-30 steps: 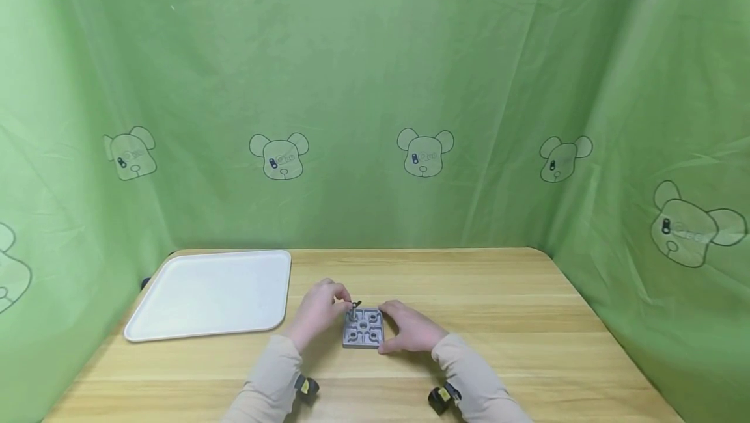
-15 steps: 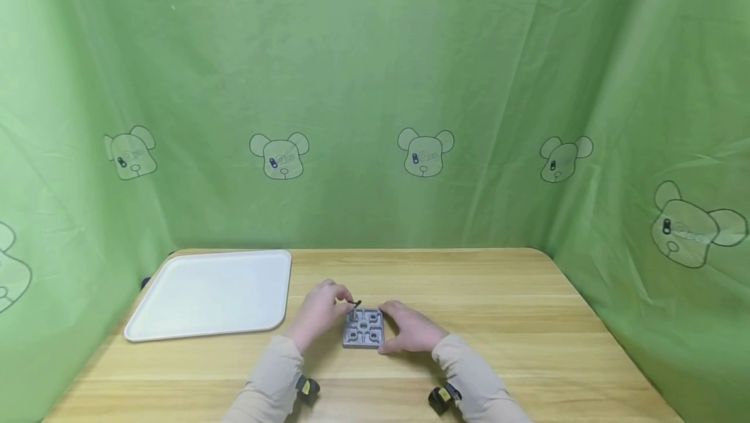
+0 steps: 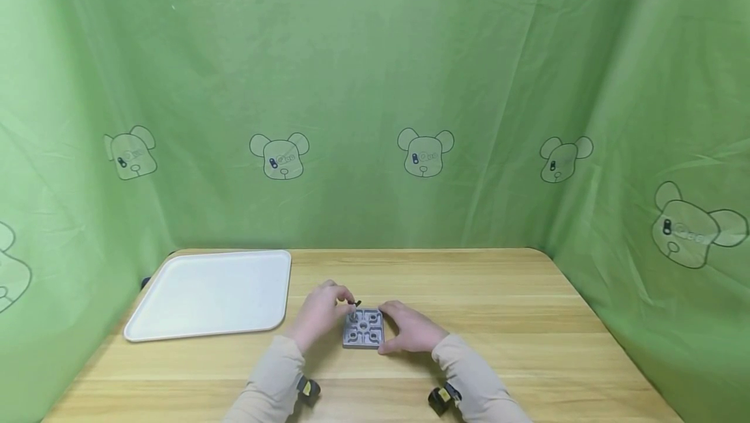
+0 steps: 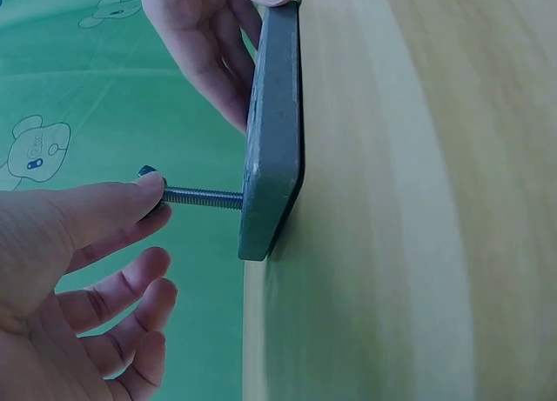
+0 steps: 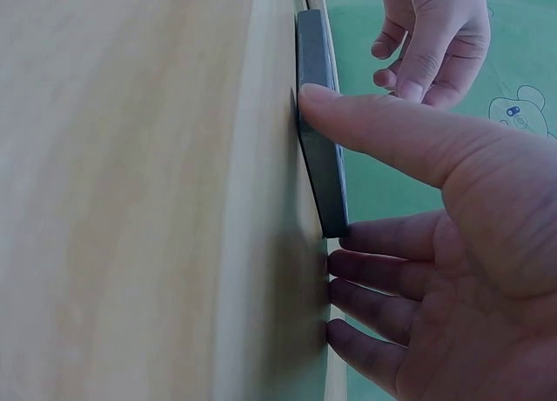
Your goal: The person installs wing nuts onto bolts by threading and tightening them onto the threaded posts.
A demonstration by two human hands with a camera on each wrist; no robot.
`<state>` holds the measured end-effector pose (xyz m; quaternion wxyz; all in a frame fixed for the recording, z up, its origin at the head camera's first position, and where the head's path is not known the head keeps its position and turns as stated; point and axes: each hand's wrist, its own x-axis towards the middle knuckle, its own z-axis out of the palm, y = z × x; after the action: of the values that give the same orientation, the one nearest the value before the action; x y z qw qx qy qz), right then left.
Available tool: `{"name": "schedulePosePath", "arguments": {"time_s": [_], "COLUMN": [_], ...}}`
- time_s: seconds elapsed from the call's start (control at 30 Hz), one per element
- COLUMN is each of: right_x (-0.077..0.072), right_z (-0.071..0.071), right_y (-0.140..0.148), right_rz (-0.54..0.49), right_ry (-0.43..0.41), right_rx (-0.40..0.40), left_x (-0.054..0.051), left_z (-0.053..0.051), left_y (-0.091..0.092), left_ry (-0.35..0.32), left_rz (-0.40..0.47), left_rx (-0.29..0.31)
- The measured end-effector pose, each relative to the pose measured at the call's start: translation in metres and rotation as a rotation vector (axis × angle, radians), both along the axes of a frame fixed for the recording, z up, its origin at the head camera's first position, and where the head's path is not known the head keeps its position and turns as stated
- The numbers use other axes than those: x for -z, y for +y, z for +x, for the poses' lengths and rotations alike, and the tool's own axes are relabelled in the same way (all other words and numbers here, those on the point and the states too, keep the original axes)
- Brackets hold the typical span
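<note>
A square grey metal block [image 3: 363,338] with several round recessed holes on its top face lies on the table. Standing upright at its far left hole is a threaded screw [image 4: 204,197] with a dark, wing-like head [image 3: 358,303]. My left hand [image 3: 320,310] pinches that head between thumb and forefinger, its other fingers loosely bent. My right hand [image 3: 412,328] holds the block from the right. Its thumb [image 5: 322,95] presses the near side, and the forefinger touches the far right corner. The screw's lower end is hidden inside the block.
A white tray [image 3: 222,332] sits at the table's left. The wooden table [image 3: 498,319] is bounded by a green curtain [image 3: 351,215] behind and on both sides. Black wrist cameras hang from both sleeves.
The screw's dark head has turned slightly as the left fingers shifted a little to the right. The block and the right hand have stayed in place.
</note>
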<state>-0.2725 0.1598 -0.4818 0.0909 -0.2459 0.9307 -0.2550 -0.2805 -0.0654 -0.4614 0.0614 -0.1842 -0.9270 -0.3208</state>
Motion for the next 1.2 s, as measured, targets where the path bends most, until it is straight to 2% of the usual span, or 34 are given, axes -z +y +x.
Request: {"name": "schedulePosePath", "arguments": {"time_s": [0.27, 0.57, 0.9, 1.2], "right_x": [-0.0011, -0.0018, -0.0033, -0.0042], "right_z": [0.001, 0.0019, 0.0038, 0.0037], "right_y": [-0.0008, -0.0019, -0.0026, -0.0025], "right_rz": [0.0, 0.004, 0.0, -0.004], "right_ry": [-0.003, -0.002, -0.004, 0.002], "right_rx": [0.006, 0.006, 0.006, -0.005], "left_x": [0.0022, 0.0013, 0.0006, 0.0019], "left_z": [-0.0003, 0.0002, 0.0011, -0.001], "left_y": [0.0011, 0.0008, -0.0001, -0.0015], "left_ry": [0.041, 0.029, -0.006, 0.021], "left_rz": [-0.006, -0.001, -0.022, -0.035], "left_rx": [0.005, 0.01, 0.042, 0.058]}}
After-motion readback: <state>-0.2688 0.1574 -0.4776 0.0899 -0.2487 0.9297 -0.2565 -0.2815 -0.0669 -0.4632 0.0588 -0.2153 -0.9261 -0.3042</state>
